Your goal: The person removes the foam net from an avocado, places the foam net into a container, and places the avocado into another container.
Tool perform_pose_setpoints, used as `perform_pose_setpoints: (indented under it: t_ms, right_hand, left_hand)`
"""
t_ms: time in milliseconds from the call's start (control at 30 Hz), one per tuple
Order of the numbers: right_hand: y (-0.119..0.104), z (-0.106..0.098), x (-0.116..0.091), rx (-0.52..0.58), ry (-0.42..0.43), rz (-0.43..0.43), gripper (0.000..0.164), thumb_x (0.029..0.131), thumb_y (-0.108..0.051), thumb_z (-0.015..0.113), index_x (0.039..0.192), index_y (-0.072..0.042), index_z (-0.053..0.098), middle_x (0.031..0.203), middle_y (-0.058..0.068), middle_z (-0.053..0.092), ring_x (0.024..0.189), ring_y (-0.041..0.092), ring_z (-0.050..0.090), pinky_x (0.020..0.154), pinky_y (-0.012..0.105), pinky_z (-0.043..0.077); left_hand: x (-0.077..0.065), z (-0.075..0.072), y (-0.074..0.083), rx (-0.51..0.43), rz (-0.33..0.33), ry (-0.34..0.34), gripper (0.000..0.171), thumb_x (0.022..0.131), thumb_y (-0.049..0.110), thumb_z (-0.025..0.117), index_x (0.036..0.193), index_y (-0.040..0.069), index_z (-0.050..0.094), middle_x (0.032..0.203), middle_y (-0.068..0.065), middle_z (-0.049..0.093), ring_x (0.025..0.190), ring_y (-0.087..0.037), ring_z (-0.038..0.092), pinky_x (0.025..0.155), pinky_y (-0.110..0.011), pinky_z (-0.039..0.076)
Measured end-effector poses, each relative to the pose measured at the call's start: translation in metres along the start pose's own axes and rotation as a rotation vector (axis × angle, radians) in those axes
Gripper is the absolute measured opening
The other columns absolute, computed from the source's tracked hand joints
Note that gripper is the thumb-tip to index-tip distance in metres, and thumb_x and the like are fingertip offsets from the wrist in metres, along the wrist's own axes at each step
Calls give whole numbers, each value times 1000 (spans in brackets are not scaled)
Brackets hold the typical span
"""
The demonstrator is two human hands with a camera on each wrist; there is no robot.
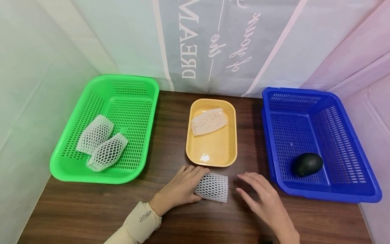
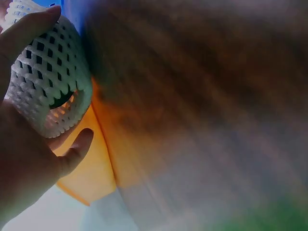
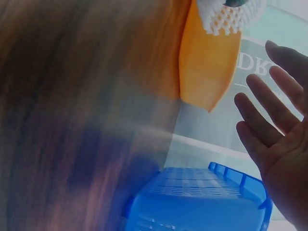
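Observation:
My left hand (image 1: 186,184) grips a white foam net sleeve (image 1: 213,187) over the table, in front of the yellow tray. Inside the sleeve, a dark green fruit (image 2: 61,100) shows through the mesh and at the open end in the left wrist view. Thumb and fingers lie around the sleeve's left part. To its right, my right hand (image 1: 265,200) is apart from it, fingers extended and holding nothing. A dark avocado (image 1: 307,164) without a net lies in the blue basket (image 1: 329,194).
At the left stands a green basket (image 1: 103,178) with two netted fruits (image 1: 108,152) in its near left part. The yellow tray (image 1: 210,152) at the middle back holds another foam net sleeve (image 1: 209,122). A printed curtain (image 1: 213,44) hangs behind the wooden table (image 1: 170,135).

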State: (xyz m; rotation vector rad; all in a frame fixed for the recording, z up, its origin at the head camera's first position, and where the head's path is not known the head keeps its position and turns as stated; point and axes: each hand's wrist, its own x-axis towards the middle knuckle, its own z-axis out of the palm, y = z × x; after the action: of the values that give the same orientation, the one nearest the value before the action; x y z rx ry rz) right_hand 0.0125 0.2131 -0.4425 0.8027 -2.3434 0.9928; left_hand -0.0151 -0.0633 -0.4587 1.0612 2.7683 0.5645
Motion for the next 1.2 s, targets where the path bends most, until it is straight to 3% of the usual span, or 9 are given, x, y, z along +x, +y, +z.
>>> perform_pose_setpoints:
  t_ms: [200, 367, 500, 867, 1000, 1200]
  right_hand:
    - [-2, 2, -5, -68, -83, 98, 44, 97, -43, 59, 112, -3, 72, 104, 8, 71, 97, 25, 64, 105, 10, 34]
    - [-2, 0, -8, -92, -182, 218, 40, 79, -19, 82, 115, -5, 70, 106, 6, 72, 99, 23, 65, 102, 6, 33]
    - [0, 1, -9, -102, -189, 223, 47, 70, -7, 85, 115, -4, 70, 105, 6, 72, 98, 23, 66, 101, 6, 35]
    - [-1, 7, -10, -57, -218, 308, 47, 71, -9, 87, 116, -9, 71, 108, -1, 73, 99, 15, 68, 94, 2, 38]
    - [-3, 12, -10, -31, -261, 355, 45, 75, -12, 86, 117, -11, 70, 111, -3, 72, 103, 14, 68, 95, 1, 37]
    - [-5, 18, -9, 29, -279, 353, 46, 76, -11, 85, 119, -10, 69, 114, -2, 72, 106, 15, 67, 97, 1, 36]
  left_hand:
    - [-2, -5, -2, -11, -5, -19, 91, 68, 50, 87, 143, 22, 43, 133, 3, 55, 119, -16, 52, 94, -36, 41]
    - [-9, -10, -6, -50, -7, -32, 91, 74, 58, 79, 149, 23, 40, 136, 0, 54, 123, -17, 52, 98, -40, 40]
    - [-13, -14, -10, -86, -29, -27, 83, 81, 55, 74, 149, 21, 41, 138, 2, 56, 123, -17, 54, 100, -41, 40]
    - [-14, -16, -15, -134, -29, 26, 66, 79, 47, 77, 136, 22, 53, 127, 6, 66, 109, -14, 62, 93, -36, 44]
    - [-14, -15, -17, -124, -35, 20, 63, 80, 46, 76, 135, 23, 54, 126, 7, 67, 109, -15, 61, 94, -37, 44]
    - [-14, -14, -18, -90, -12, 45, 59, 81, 45, 75, 132, 21, 56, 121, 9, 69, 104, -14, 61, 93, -37, 45]
